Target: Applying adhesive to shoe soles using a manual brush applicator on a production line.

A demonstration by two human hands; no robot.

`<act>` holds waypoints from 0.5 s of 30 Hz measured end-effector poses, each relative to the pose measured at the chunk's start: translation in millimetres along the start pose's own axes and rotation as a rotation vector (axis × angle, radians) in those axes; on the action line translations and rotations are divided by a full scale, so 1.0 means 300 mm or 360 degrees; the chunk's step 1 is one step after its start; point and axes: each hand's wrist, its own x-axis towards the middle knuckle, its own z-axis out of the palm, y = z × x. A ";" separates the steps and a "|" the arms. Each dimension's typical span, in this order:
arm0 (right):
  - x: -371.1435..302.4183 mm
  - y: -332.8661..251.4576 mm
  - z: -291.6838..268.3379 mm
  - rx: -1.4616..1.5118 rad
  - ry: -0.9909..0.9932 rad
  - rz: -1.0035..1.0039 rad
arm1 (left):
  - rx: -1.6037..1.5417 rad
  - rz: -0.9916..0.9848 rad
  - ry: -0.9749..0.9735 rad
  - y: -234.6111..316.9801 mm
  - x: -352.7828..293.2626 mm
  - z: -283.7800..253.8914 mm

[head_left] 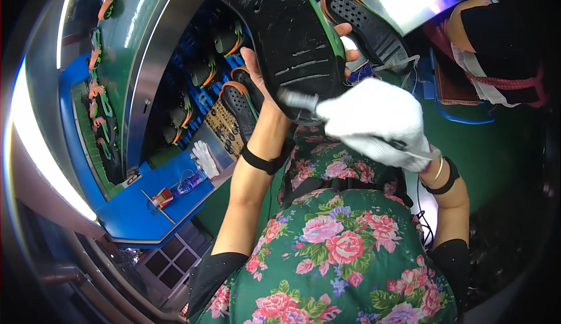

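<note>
L hand [263, 84] holds black sole [286, 37] up; gloved R hand [374, 122] grips tool [295, 99] on it. 2 soles [242, 104] wait below L hand.

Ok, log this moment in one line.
left hand: holds black insole | right hand: white glove, tool on insole | blue shelf at left

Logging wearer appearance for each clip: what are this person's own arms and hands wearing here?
The left hand is bare, with a black strap around the wrist and a black sleeve from the elbow up. The right hand wears a white fabric glove, with a thin bangle, a black wrist strap and a black sleeve higher up.
</note>
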 end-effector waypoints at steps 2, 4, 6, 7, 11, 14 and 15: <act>-0.003 -0.016 -0.003 -0.0672 -0.0122 -0.0083 | -0.0061 -0.0038 0.0003 0.019 -0.002 -0.020; -0.020 -0.044 0.031 -0.0474 -0.0183 0.0119 | -0.0055 -0.0092 -0.0043 0.036 -0.017 -0.052; -0.003 -0.049 0.007 -0.0247 -0.0225 0.0212 | -0.0059 -0.0079 -0.0071 0.041 -0.021 -0.068; -0.001 -0.046 0.003 -0.0108 -0.0174 0.0294 | -0.0120 -0.0098 -0.0073 0.043 -0.022 -0.067; 0.044 -0.045 -0.028 -0.0345 -0.0091 0.0224 | -0.0049 -0.0263 0.0036 0.070 -0.024 -0.025; 0.019 -0.032 -0.006 -0.0827 -0.0285 -0.0136 | -0.0138 -0.0426 0.0271 0.094 -0.004 -0.006; 0.000 -0.020 0.007 -0.0798 -0.0342 -0.0193 | -0.0142 -0.0441 0.0409 0.103 -0.002 0.016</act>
